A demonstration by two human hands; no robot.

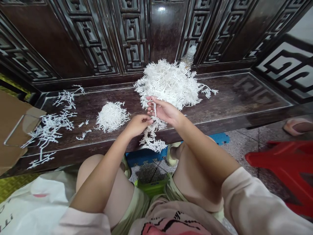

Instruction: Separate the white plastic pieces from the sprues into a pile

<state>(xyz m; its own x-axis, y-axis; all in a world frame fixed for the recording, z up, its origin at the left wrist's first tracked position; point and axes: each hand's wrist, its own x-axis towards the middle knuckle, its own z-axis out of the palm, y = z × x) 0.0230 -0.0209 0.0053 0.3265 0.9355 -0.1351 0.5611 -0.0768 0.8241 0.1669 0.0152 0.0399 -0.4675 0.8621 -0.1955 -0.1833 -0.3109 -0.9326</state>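
Observation:
Between my hands hangs a white branched plastic sprig [154, 135], its frilly end drooping past the bench's front edge. My right hand [164, 110] pinches the upper stem, which runs down along its fingers. Just below and to the left, my left hand [140, 124] has its fingertips closed on the same sprig near the middle. Right behind my right hand rises a large heap of white branched sprigs [171, 83]. Left of my left hand lies a smaller round pile of short white pieces [112, 116]. Further left, loose branched stems [52, 127] are scattered.
All this lies on a dark wooden bench [234, 91] with a carved back. A clear bottle [189, 56] stands behind the heap. At the left end is a cardboard box [14, 130]; a white bag [41, 199] sits below it. A red stool [286, 166] stands at right.

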